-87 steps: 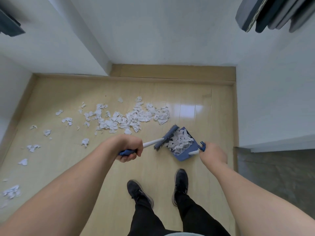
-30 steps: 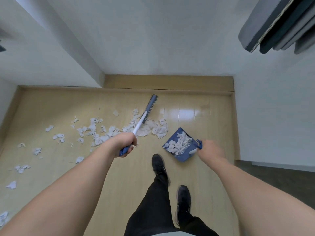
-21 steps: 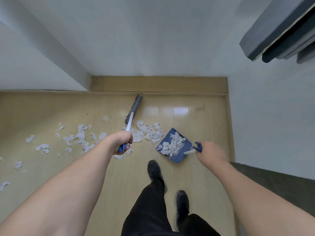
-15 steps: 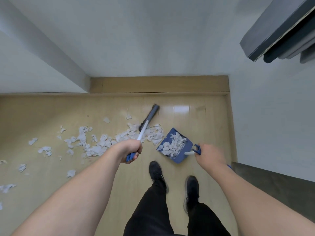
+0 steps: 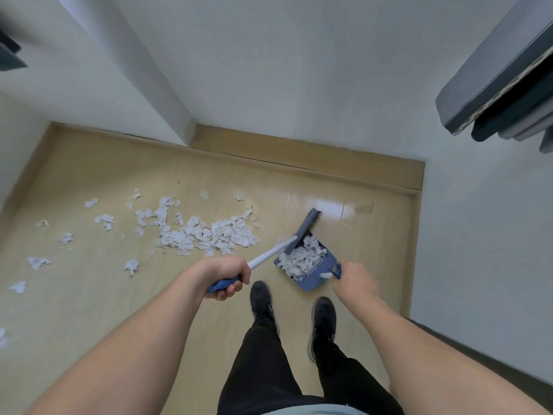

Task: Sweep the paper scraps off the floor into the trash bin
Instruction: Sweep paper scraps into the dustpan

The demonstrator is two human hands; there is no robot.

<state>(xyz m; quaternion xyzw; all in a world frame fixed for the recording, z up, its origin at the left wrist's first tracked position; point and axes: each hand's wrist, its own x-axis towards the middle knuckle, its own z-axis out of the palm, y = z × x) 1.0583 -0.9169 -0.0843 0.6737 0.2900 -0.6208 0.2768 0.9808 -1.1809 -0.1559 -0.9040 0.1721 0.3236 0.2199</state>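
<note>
The left hand (image 5: 226, 275) is curled round the blue grip end of the broom (image 5: 276, 250), whose bristle head lies at the mouth of the blue dustpan (image 5: 311, 280). The right hand (image 5: 354, 283) grips the dustpan's handle, though its fingers are mostly hidden. White paper scraps (image 5: 206, 233) lie heaped on the wooden floor (image 5: 89, 295) just left of the dustpan (a fair share already sits inside it), with stray bits well apart further left. Two black shoes (image 5: 261, 298) stand near the pan.
</note>
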